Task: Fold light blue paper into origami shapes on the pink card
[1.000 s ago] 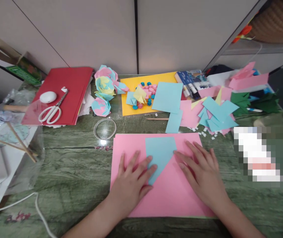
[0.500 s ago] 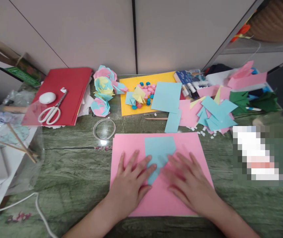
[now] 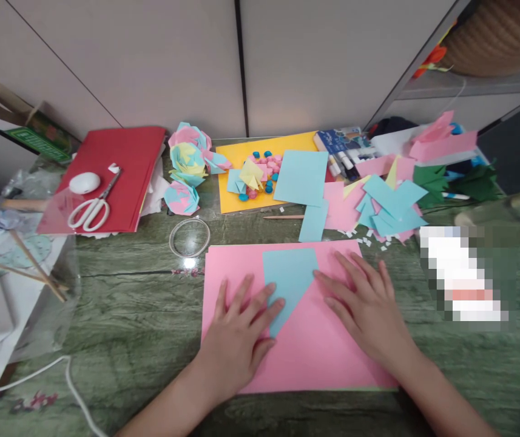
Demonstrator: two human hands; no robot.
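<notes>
A light-blue sheet of paper [image 3: 290, 273], with a slanted lower right edge, lies on a larger pink sheet [image 3: 305, 364]. My left hand [image 3: 239, 331] rests flat with fingers spread; its index and middle fingertips press on the left edge of the blue paper. My right hand [image 3: 362, 303] is spread over the right part of the pink sheet, its index fingertip at the blue paper's right edge. Neither hand grips anything. Part of the blue paper's left side is hidden under my left fingers.
Scissors [image 3: 89, 213] and a white oval object [image 3: 84, 182] lie on a red folder [image 3: 127, 164]. Folded paper flowers [image 3: 189, 158], a yellow sheet [image 3: 230, 197] with small coloured pieces, blue paper offcuts [image 3: 391, 203], a ring-shaped coil [image 3: 189, 238] and a pencil-like stick [image 3: 283, 217] lie around.
My right hand has moved right and slightly up, off the slanted edge, showing more of the blue paper. My left hand stays in place on the paper. The view has shifted slightly.
</notes>
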